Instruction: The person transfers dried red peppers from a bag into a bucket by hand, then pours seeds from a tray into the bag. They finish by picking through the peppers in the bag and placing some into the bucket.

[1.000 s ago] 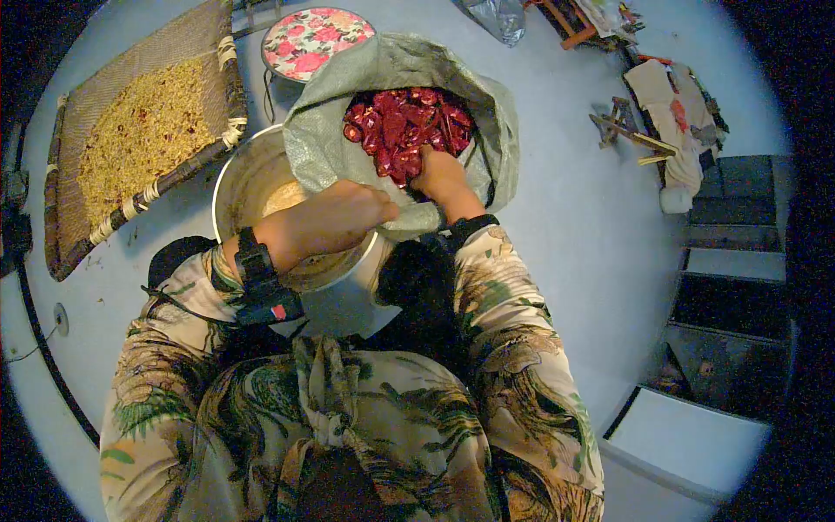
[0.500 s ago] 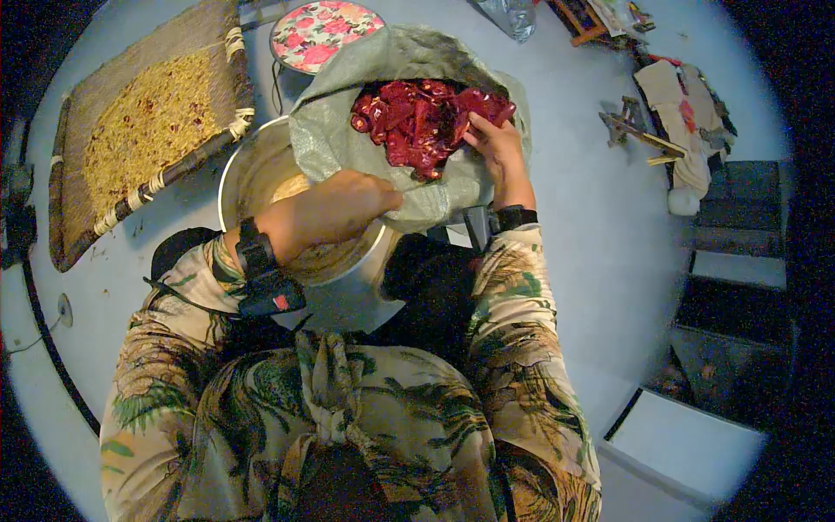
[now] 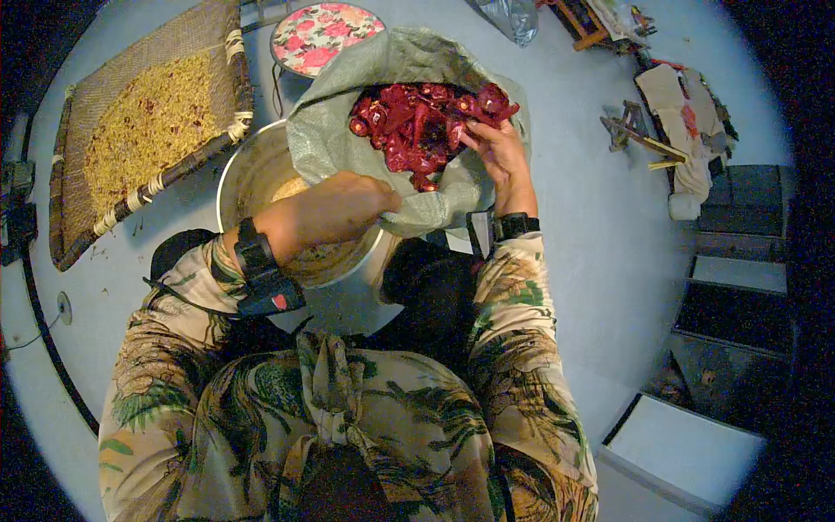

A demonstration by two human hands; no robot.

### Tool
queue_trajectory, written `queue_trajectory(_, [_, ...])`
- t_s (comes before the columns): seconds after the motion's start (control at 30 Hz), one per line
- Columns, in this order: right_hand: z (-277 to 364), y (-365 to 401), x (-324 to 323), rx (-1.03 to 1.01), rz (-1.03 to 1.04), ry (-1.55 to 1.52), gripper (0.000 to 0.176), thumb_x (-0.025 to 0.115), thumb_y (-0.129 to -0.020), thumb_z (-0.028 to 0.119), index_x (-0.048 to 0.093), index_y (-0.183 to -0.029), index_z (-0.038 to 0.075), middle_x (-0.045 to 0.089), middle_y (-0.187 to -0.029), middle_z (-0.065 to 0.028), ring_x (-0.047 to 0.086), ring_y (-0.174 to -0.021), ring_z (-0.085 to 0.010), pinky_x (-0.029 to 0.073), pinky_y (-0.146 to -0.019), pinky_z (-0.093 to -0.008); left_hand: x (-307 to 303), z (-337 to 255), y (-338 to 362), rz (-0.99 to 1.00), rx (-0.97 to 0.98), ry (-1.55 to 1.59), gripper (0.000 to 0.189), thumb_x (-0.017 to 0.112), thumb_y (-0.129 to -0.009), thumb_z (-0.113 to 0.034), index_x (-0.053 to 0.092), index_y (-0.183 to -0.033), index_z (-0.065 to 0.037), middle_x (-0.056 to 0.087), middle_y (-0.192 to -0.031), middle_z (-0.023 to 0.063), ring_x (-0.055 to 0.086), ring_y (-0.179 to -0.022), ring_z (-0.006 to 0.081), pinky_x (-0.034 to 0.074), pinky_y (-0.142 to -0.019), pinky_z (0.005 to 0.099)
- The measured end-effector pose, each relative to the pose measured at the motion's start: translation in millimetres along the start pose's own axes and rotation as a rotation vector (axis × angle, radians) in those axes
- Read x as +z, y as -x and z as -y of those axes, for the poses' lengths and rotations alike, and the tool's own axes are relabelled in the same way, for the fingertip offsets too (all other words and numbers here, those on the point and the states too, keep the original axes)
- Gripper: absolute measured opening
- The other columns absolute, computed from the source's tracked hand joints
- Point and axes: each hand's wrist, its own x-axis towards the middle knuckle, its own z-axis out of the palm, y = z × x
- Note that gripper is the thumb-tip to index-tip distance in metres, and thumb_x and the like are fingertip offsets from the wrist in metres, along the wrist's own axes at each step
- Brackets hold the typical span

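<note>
woven sack [image 3: 323,139] rim pinched in closed left hand [image 3: 341,209], right hand [image 3: 498,150] fingers clamped on chillies [image 3: 407,126]; could spill if slackened.

shirt [image 3: 365,418]: long sleeves, cream-tan, green and brown leaf print | knot [image 3: 326,383]: same cloth, lower centre | left band [image 3: 261,274]: bulky, black, small red mark | cable [image 3: 187,304]: thin, black, beside it | right band [image 3: 515,226]: black, slimmer | left grip [image 3: 348,204], right grip [image 3: 491,143]: bare

We see a pale floor [image 3: 574,287]. On it rest a tray [image 3: 187,35], pot [image 3: 229,178], sack [image 3: 326,143] and wood scraps [image 3: 631,130].
</note>
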Motion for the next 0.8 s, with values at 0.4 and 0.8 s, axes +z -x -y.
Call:
queue_trajectory(0.4, [-5,-2,11,0.052,-0.039,-0.022,0.037,0.060,-0.081,-0.005,0.052,-0.117,0.003,0.062,-0.103,-0.0101,0.063,-0.092,-0.0238,0.056,-0.083,-0.0433,-10,1,1,0.082,-0.041,0.014,0.031,0.062,-0.078,-0.017,0.058,-0.105,-0.004,0.061,-0.098,0.0157,0.059,-0.093,0.0376,0.048,-0.079,0.0446])
queue_trajectory(0.8, [-11,-6,3,0.018,-0.135,0.221,0.044,0.062,-0.081,0.003,0.051,-0.124,0.001,0.061,-0.110,-0.0096,0.061,-0.096,-0.0216,0.055,-0.079,-0.0357,-16,-1,3,0.089,-0.042,-0.006,0.029,0.060,-0.079,-0.019,0.056,-0.104,-0.004,0.059,-0.100,0.0161,0.058,-0.095,0.0379,0.047,-0.078,0.0464])
